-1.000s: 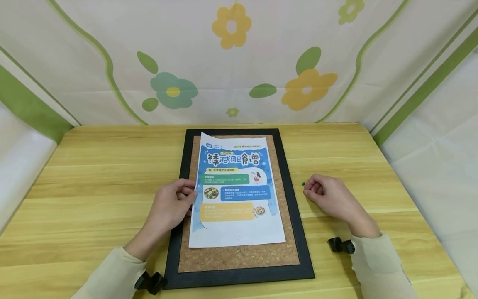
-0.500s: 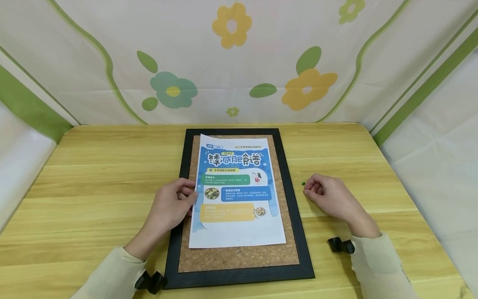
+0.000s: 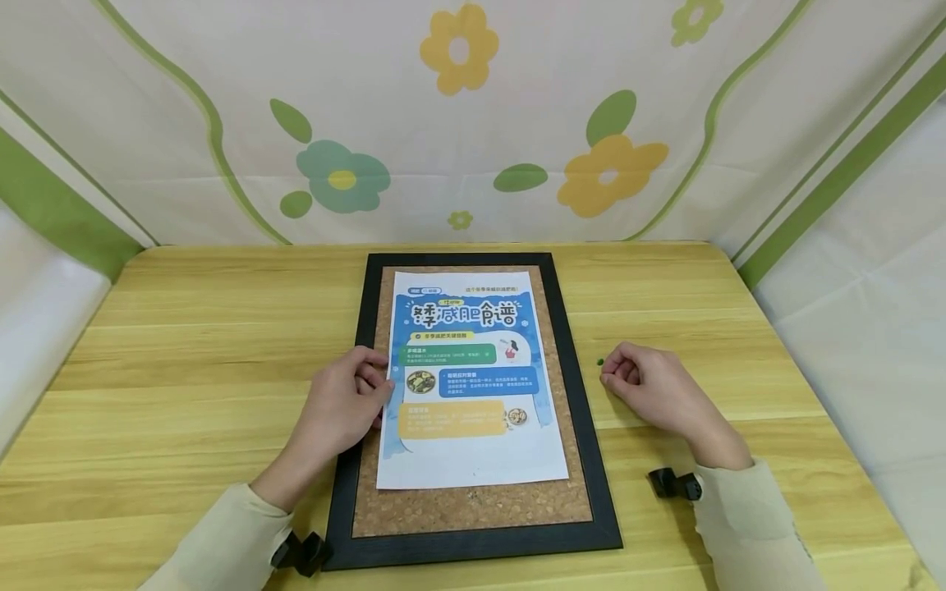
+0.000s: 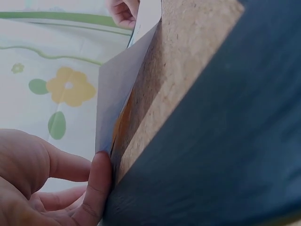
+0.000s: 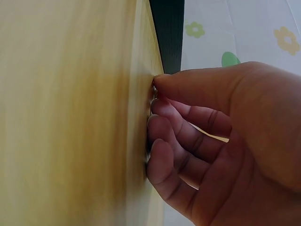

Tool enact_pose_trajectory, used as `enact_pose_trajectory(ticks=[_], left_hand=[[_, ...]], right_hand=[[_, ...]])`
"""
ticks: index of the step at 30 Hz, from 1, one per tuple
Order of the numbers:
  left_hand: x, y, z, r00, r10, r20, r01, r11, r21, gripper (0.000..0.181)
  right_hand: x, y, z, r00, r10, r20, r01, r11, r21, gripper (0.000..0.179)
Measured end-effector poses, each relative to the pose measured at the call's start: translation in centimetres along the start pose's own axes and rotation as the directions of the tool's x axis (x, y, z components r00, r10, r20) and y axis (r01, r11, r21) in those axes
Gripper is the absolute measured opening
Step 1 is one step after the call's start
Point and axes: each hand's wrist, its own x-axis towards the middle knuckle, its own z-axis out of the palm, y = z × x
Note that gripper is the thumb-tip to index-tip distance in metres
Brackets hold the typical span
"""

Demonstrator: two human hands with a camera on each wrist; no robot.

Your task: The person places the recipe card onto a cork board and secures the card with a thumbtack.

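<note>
A printed sheet of paper with blue, green and yellow panels lies over a cork board in a black frame. My left hand pinches the sheet's left edge between thumb and fingers. In the left wrist view the sheet slants up off the cork, its underside showing, with the left hand at its edge. My right hand rests on the table right of the frame, fingers loosely curled. A tiny green object lies beside its fingertips. The right hand shows nothing clearly held.
The wood-grain table reaches a white curtain printed with flowers. The board's black frame lies near the table's front edge. Black cameras sit at both sleeves.
The sheet's raised top left corner has come down, and the sheet has shifted slightly to the right. My left hand has moved slightly right with it; my right hand has stayed still.
</note>
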Motion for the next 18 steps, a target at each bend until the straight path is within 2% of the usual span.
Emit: enact_pose_trajectory(ticks=[18], left_hand=[[-0.12, 0.37, 0.14, 1.0, 0.005, -0.014, -0.005, 1.0, 0.02, 0.025]], right_hand=[[0.02, -0.02, -0.06, 1.0, 0.003, 0.003, -0.003, 1.0, -0.009, 0.004]])
